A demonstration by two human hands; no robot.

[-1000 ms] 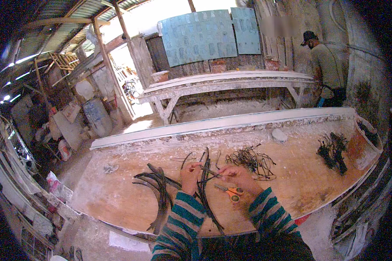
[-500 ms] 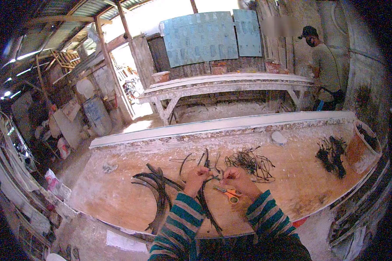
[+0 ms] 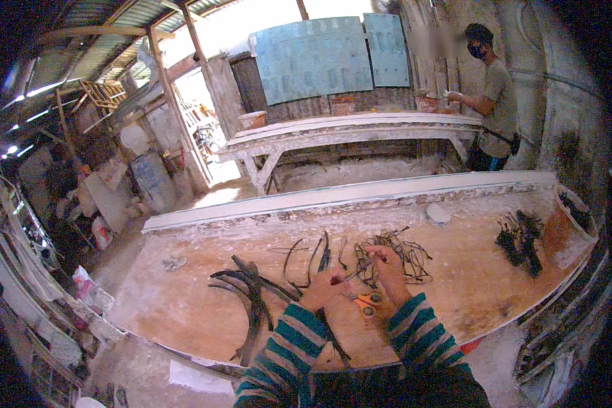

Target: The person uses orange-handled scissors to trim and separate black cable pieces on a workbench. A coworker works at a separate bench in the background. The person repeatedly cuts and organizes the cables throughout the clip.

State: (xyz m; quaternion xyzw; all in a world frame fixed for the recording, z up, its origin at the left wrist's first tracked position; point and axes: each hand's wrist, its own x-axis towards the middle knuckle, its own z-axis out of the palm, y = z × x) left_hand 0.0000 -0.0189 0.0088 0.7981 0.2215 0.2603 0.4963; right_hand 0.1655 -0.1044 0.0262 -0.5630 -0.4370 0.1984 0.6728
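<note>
— Hands first: what changed?
— Left hand [image 3: 323, 289] has shifted toward the tangled dark wire bundle [image 3: 391, 255] mid-bench; it pinches one thin strand. Right hand [image 3: 386, 268] rests curled on the tangle, fingers gripping wire.
— Materials?
— Stiff curved black strips [image 3: 245, 292] lie left; orange-handled pliers [image 3: 364, 300] sit near the front edge of the dusty plaster-crusted bench [image 3: 183, 313].
</note>
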